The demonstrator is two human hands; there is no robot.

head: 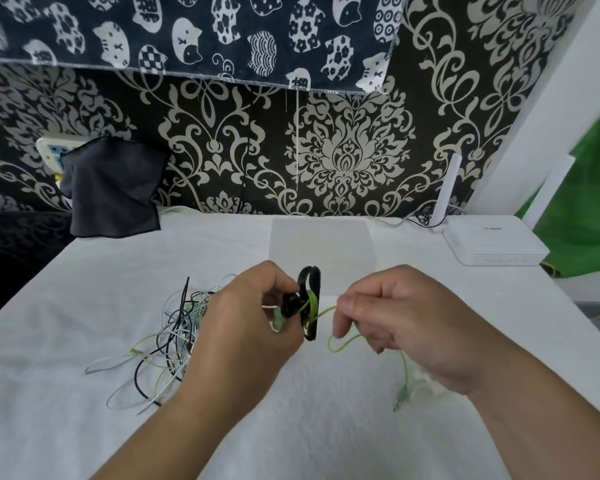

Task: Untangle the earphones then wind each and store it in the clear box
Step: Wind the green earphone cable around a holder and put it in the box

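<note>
Earphone (311, 289) held in left hand (243, 320) and right hand (406, 313); tangle (172, 341) crowds left.

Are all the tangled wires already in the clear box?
No, the tangled wires lie on the white cloth, apart from the clear box.

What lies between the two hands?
In the head view, a green cable runs from the black earphone held by the left hand to the right hand.

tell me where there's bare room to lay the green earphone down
Bare white cloth lies between the dark rag and the cable tangle, and between the clear box and the router. Crowded: the tangle beside the left hand, the green plug under the right hand.
</note>
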